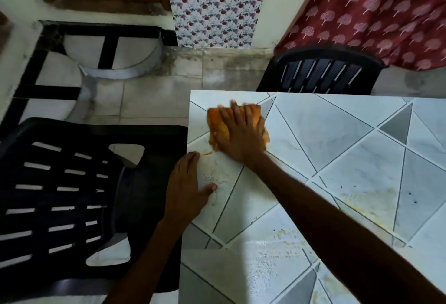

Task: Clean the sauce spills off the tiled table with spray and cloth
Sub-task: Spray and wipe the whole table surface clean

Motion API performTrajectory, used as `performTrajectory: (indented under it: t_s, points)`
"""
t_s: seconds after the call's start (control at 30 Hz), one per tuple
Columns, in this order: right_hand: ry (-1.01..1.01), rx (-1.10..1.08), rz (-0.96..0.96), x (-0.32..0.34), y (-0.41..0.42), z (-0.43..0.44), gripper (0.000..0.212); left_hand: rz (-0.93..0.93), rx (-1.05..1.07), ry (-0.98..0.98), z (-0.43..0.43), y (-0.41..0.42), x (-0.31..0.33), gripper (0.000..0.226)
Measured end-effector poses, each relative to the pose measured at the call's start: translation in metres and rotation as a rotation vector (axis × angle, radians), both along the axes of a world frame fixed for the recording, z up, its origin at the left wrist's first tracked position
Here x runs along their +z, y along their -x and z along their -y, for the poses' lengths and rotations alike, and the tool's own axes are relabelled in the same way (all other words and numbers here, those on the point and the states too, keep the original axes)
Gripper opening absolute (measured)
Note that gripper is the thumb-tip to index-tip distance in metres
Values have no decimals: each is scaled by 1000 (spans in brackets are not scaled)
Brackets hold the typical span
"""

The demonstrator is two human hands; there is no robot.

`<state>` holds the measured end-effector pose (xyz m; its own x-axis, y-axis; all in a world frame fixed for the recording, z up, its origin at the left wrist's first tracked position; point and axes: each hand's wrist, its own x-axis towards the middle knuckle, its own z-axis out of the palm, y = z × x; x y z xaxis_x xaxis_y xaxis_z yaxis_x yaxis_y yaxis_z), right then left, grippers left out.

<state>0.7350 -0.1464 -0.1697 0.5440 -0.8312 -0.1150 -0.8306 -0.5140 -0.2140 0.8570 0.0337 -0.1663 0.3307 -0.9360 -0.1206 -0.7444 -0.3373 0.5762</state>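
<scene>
Head: right hand (pixel 241 136) on cloth (pixel 217 124)

The right arm reaches far forward, and the right hand (pixel 240 132) lies flat, palm down, fingers spread. The left hand (pixel 185 190) lies flat too, thumb sticking out sideways.
</scene>
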Motion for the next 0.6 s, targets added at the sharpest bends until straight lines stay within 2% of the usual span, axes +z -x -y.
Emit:
performTrajectory:
  t_s: [0.07, 0.17, 0.27, 0.43, 0.5, 0.6]
  points:
    - [10, 30, 21, -2, 39, -45, 75, -125, 33, 11, -5, 3, 5, 99]
    - [17, 64, -57, 0, 107, -98, 75, -245, 121, 29, -13, 9, 10, 95]
    - [-10, 4, -119, -1, 136, -82, 74, -325, 263, 55, -23, 14, 15, 79]
    - [-138, -396, -25, 2, 38, 26, 82, -463, 387, 4, -30, 17, 16, 61]
    - [-132, -347, -28, 4, -5, 34, 84, -485, 423, 1, -29, 17, 19, 57]
    - [-58, -67, -20, -1, -17, -20, 83, -560, 451, -30, -29, 12, 18, 55]
